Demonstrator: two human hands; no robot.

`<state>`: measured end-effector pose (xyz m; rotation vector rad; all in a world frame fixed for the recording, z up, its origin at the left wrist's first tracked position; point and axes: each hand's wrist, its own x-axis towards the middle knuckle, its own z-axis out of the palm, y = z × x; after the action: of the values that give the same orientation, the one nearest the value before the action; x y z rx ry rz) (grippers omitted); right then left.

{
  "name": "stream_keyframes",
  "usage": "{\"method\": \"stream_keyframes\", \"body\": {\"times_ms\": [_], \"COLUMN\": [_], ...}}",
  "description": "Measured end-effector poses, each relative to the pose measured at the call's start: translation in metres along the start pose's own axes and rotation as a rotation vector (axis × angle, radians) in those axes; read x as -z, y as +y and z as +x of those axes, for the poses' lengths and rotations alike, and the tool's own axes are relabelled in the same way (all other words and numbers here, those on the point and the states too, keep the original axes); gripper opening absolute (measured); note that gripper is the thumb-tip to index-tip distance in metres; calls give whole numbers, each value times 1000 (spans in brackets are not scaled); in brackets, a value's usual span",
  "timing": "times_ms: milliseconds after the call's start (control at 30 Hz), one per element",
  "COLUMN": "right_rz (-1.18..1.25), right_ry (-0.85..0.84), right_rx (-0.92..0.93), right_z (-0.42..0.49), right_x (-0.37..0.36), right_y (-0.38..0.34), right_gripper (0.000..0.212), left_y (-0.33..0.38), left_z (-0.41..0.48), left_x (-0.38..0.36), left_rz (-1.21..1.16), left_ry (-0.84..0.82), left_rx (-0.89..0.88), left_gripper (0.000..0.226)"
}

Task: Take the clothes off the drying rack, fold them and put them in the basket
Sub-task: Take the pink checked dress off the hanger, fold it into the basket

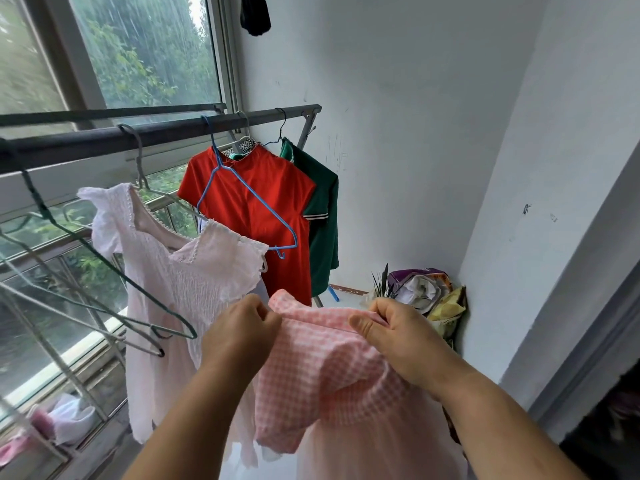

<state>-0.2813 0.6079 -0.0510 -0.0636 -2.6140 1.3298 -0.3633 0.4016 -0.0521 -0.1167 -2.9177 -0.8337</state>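
Between left hand [239,327] and right hand [394,336], pink checked dress [329,372], top edge pinched

Window [145,53] is set at left; daylight is let in and green foliage is seen through streaked glass. White walls [415,133] are scuffed and marked. Bags [426,289] are piled in the corner on pale floor [349,299]. Dark cloth [255,15] is hung up high.

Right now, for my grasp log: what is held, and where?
The pink checked dress, its top edge pinched by the left hand and right hand.
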Motion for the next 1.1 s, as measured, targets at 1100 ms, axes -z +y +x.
{"method": "stream_keyframes", "body": {"times_ms": [1100], "right_rz": [120], "right_ry": [130], "right_rx": [169], "right_z": [3], "right_x": [23], "right_y": [-24], "right_gripper": [20], "left_y": [10], "left_z": [3], "left_x": [3], "left_rz": [-353], "left_ry": [-42], "left_rx": [-188], "left_gripper": [65]}}
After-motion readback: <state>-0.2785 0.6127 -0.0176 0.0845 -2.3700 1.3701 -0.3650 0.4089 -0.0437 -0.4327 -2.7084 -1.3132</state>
